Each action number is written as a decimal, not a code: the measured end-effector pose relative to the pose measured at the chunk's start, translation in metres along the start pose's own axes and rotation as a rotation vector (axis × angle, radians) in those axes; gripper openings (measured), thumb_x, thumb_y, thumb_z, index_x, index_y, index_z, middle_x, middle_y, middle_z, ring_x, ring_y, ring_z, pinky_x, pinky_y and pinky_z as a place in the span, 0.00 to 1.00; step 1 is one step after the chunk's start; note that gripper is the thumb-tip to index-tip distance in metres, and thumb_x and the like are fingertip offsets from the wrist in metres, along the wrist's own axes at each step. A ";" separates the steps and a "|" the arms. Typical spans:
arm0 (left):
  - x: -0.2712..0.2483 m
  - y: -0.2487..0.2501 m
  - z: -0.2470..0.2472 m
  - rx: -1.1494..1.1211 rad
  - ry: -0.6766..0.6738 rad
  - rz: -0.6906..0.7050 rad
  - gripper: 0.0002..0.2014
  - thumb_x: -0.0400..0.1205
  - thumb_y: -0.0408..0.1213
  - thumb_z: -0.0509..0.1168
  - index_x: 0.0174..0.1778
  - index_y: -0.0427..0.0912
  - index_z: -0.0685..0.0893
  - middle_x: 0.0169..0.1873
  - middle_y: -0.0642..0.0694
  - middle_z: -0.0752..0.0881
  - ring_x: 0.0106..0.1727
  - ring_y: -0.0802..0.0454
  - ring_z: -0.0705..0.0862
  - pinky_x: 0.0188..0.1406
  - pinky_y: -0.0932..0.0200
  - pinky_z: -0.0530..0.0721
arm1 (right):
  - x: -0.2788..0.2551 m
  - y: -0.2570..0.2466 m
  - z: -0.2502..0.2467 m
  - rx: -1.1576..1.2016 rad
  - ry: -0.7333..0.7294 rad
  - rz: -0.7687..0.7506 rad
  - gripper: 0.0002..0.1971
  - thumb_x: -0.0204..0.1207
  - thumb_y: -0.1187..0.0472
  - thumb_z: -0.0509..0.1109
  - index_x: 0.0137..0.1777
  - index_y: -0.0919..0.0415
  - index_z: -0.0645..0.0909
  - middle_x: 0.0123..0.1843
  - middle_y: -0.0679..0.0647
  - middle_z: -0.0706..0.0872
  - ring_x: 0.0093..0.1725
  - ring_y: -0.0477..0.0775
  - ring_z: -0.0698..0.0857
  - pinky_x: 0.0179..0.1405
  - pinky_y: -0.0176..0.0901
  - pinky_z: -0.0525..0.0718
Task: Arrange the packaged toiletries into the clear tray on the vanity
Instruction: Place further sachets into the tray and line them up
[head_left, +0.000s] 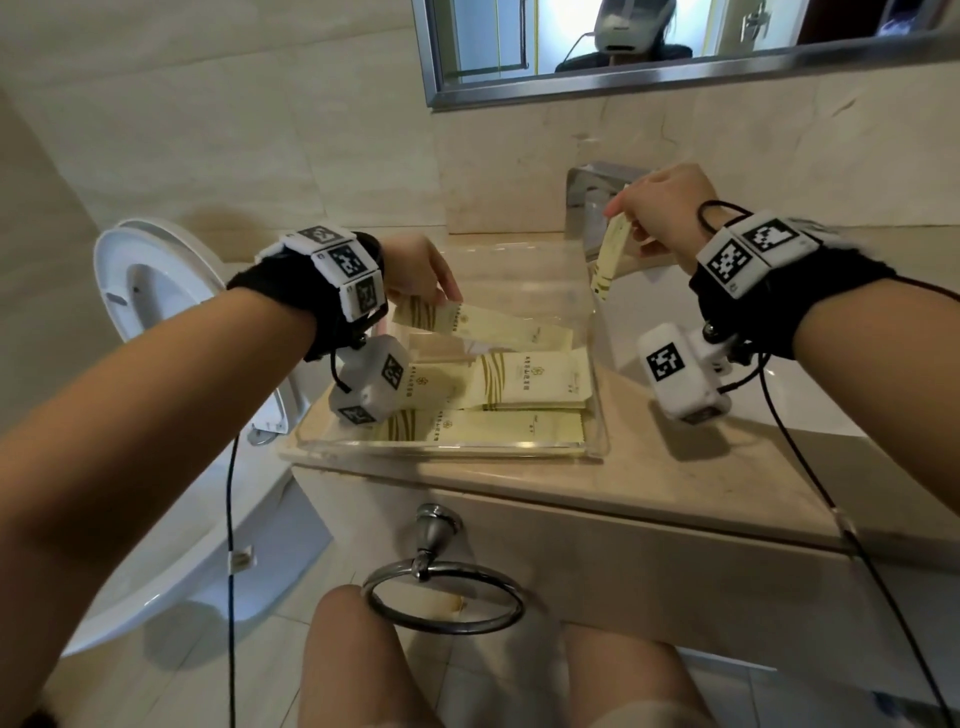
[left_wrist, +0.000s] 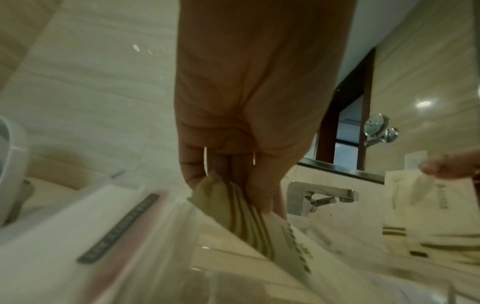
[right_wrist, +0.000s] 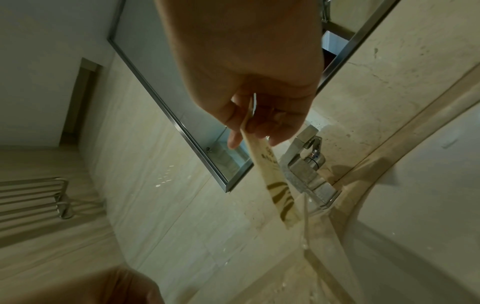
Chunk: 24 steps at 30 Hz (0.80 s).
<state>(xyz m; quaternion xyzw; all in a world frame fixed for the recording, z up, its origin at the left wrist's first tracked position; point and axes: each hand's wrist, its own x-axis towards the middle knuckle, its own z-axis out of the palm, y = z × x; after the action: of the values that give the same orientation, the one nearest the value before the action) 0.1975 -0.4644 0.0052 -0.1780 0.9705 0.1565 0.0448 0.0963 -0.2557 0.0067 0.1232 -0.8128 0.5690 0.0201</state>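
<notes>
The left hand (head_left: 415, 270) pinches a flat cream paper sachet with olive stripes (head_left: 483, 325) at its striped end, fingers (left_wrist: 262, 197) clamped; its long axis runs left to right over the clear rectangular plastic tray (head_left: 447, 449) on the beige marble desk (head_left: 691, 467). The right hand (head_left: 662, 213) grips a slim matching packet (head_left: 610, 257) hanging near-vertical at the tray's far right corner. Similar sachets (head_left: 524, 387) lie flat inside.

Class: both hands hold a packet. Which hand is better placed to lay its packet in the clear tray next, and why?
Left, probably. The left hand holds its packet low and nearly flat inside the tray, above the packets already there. The right hand dangles its packet upright at the tray's far right corner.
</notes>
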 end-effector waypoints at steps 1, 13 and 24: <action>0.000 -0.002 0.001 0.015 0.003 -0.002 0.11 0.80 0.30 0.64 0.54 0.46 0.88 0.47 0.45 0.84 0.49 0.50 0.81 0.54 0.56 0.84 | 0.000 0.000 0.001 -0.001 -0.005 -0.002 0.10 0.72 0.65 0.68 0.51 0.62 0.87 0.31 0.52 0.77 0.28 0.49 0.75 0.24 0.38 0.76; -0.003 -0.004 0.007 0.310 -0.012 0.214 0.14 0.76 0.32 0.70 0.58 0.39 0.84 0.56 0.44 0.86 0.55 0.49 0.82 0.55 0.59 0.76 | -0.006 -0.008 0.011 -0.019 -0.023 -0.030 0.08 0.73 0.65 0.69 0.50 0.59 0.86 0.30 0.52 0.76 0.28 0.48 0.75 0.22 0.37 0.76; -0.004 -0.015 0.014 0.424 -0.094 0.148 0.17 0.72 0.35 0.75 0.56 0.39 0.84 0.54 0.43 0.87 0.54 0.46 0.85 0.55 0.55 0.82 | -0.019 -0.024 0.027 -0.026 0.009 -0.155 0.12 0.74 0.66 0.62 0.45 0.57 0.88 0.32 0.48 0.79 0.28 0.44 0.74 0.21 0.34 0.73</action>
<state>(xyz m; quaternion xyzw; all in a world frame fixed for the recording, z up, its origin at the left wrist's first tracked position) 0.2069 -0.4721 -0.0118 -0.0853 0.9889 -0.0398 0.1148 0.1227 -0.2856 0.0161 0.1827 -0.8079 0.5559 0.0694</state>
